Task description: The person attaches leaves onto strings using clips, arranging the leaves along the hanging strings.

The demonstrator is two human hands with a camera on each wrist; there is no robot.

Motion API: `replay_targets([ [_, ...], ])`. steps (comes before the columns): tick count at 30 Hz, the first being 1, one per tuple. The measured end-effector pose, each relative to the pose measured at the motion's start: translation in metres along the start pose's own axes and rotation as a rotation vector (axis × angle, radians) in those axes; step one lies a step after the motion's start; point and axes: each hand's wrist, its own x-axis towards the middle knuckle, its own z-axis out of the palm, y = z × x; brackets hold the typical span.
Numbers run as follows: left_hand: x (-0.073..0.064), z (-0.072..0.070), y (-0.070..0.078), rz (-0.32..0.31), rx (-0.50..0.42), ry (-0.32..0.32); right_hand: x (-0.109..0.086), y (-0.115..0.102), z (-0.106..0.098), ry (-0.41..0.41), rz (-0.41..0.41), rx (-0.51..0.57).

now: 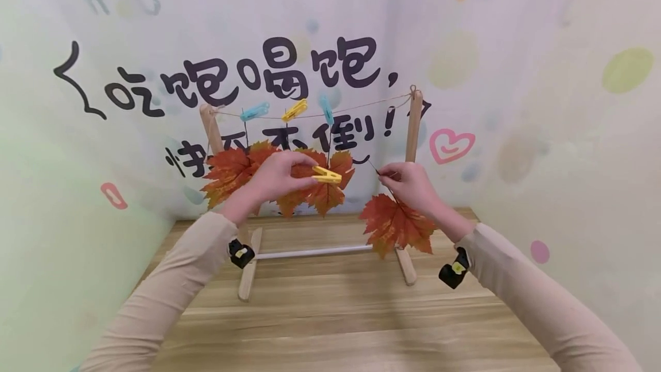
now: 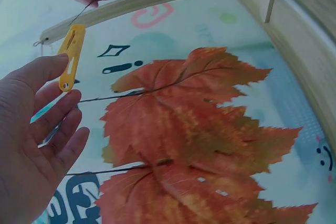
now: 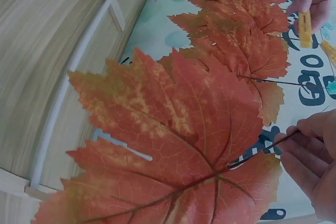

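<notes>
My left hand [image 1: 281,177] pinches a yellow clothespin [image 1: 327,175] between thumb and fingers, in front of the hanging leaves. Between the thumb and fingers of my right hand [image 1: 410,185] is the thin dark stem of an orange-red maple leaf [image 1: 397,224], whose blade hangs below the hand. A string [image 1: 372,102] runs between two wooden posts. Clipped along it are a blue clothespin [image 1: 255,111], a yellow one and another blue clothespin [image 1: 326,110], with maple leaves [image 1: 229,170] hanging by their stems beneath. My left hand partly hides those leaves.
The stand has a left wooden post [image 1: 212,128], a right wooden post [image 1: 414,125], wooden feet [image 1: 405,266] and a white crossbar [image 1: 315,252] low down. It stands on a wood-grain table [image 1: 330,314]. Behind is a wall [image 1: 341,10] with large black lettering.
</notes>
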Motion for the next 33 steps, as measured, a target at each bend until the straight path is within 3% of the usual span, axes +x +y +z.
replay_targets([
  [5, 0.011, -0.021, 0.008, 0.031, 0.012, 0.089, 0.012, -0.002, -0.001, 0.051, 0.014, 0.008],
  [10, 0.028, -0.039, 0.02, 0.067, 0.02, 0.218, 0.025, -0.002, -0.007, 0.093, 0.048, 0.0],
  [16, 0.052, -0.056, 0.036, 0.046, 0.047, 0.314, 0.038, -0.001, -0.009, 0.135, 0.101, 0.038],
  [24, 0.075, -0.065, 0.045, -0.047, 0.069, 0.327, 0.052, -0.005, -0.009, 0.191, 0.118, 0.068],
  [33, 0.092, -0.054, 0.044, -0.111, 0.037, 0.299, 0.065, -0.011, -0.019, 0.227, 0.136, 0.048],
])
